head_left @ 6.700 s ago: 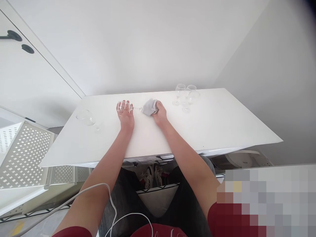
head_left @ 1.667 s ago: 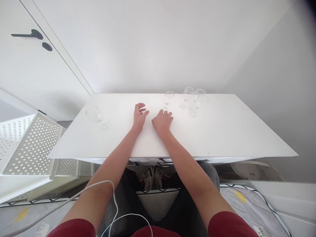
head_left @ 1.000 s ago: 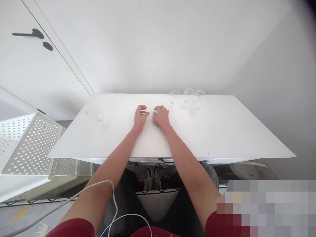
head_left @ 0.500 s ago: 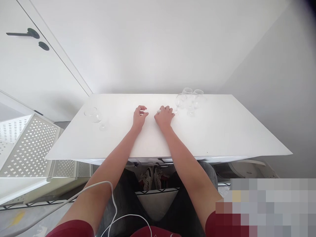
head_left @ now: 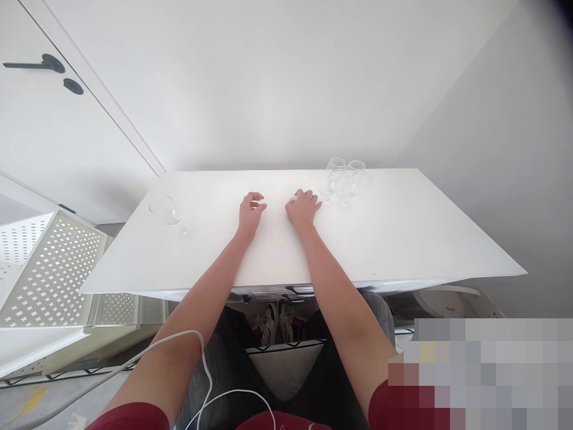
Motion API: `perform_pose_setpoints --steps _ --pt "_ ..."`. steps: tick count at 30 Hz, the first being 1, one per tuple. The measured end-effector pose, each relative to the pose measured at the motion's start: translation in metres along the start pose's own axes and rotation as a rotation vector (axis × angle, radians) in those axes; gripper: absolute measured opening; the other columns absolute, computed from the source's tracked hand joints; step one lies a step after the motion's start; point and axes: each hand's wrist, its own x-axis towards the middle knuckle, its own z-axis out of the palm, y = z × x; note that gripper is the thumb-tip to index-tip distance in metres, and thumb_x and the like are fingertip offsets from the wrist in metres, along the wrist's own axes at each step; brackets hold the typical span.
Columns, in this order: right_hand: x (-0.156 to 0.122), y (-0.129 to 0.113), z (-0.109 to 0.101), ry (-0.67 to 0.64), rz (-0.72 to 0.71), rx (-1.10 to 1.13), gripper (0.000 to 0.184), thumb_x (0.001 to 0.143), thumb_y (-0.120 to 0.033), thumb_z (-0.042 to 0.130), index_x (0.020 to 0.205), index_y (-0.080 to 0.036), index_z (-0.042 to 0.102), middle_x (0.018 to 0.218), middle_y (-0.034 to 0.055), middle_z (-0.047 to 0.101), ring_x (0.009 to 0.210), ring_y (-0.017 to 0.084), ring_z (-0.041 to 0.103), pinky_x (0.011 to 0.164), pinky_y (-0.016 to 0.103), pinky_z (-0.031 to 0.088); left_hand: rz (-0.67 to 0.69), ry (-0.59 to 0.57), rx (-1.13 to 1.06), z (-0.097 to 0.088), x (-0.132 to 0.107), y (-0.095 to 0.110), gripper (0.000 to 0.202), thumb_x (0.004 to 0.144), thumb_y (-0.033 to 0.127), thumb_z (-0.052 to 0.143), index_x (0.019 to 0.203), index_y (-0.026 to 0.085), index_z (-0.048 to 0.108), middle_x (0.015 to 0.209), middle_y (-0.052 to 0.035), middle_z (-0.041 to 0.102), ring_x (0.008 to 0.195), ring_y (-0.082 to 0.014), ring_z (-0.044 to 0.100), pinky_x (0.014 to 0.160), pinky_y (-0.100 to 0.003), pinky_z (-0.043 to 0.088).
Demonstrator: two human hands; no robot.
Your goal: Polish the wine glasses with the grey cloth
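Note:
My left hand rests on the white tabletop, thumb and fingers curved but apart, with nothing visible between them. Palm down, my right hand lies a little to its right. A small white object sticks out on its thumb side, seemingly pinched there; its kind is unclear. Just beyond the right hand's outer fingers stands a cluster of clear stemmed glasses, overlapping in view. Whether those fingers touch the nearest glass's foot, I cannot tell.
Another clear stemmed glass stands near the table's left end. The table's back edge meets a white wall. A white perforated rack is at the left, below a door handle. A white cable crosses my left arm.
My right hand has shifted slightly right with the small white object. The nearest glass of the cluster now overlaps the others more. My left hand has barely moved.

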Motion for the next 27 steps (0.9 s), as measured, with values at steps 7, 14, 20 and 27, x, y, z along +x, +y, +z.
perform_pose_setpoints --steps 7,14,20,27 --pt "0.0006 0.0011 0.0006 0.017 0.025 -0.009 0.030 0.086 -0.015 0.051 0.110 -0.019 0.068 0.118 0.0195 0.062 0.116 0.038 0.054 0.112 0.068 0.034 0.006 0.002 0.002 -0.0001 0.0015 -0.0022 0.015 0.078 0.021 0.070 0.093 0.026 0.067 0.118 -0.0036 0.064 0.089 -0.0191 0.057 0.088 -0.039 0.049" --pt "-0.0012 -0.0013 -0.0014 -0.003 0.062 -0.039 0.033 0.087 -0.017 0.050 0.116 -0.018 0.067 0.123 0.0171 0.062 0.119 0.036 0.053 0.116 0.067 0.030 -0.003 0.002 -0.008 -0.0003 0.0004 -0.0009 0.010 0.090 0.032 0.068 0.097 0.025 0.066 0.114 -0.0030 0.064 0.089 -0.0172 0.057 0.082 -0.033 0.045" --pt "0.0001 -0.0013 -0.0008 -0.011 0.073 -0.046 0.030 0.087 -0.016 0.052 0.114 -0.018 0.065 0.121 0.0164 0.061 0.118 0.036 0.054 0.118 0.067 0.028 -0.014 0.015 -0.075 -0.0007 -0.0003 0.0032 0.012 0.096 0.033 0.062 0.090 0.023 0.063 0.102 -0.0029 0.060 0.087 -0.0163 0.055 0.083 -0.031 0.044" --pt "-0.0015 -0.0014 0.0017 0.094 0.015 0.054 0.025 0.084 -0.011 0.050 0.105 -0.018 0.063 0.110 0.0148 0.061 0.111 0.034 0.054 0.113 0.064 0.034 -0.018 0.013 -0.093 -0.0016 -0.0012 0.0012 0.012 0.094 0.031 0.061 0.086 0.023 0.063 0.093 -0.0032 0.060 0.084 -0.0168 0.054 0.078 -0.030 0.045"
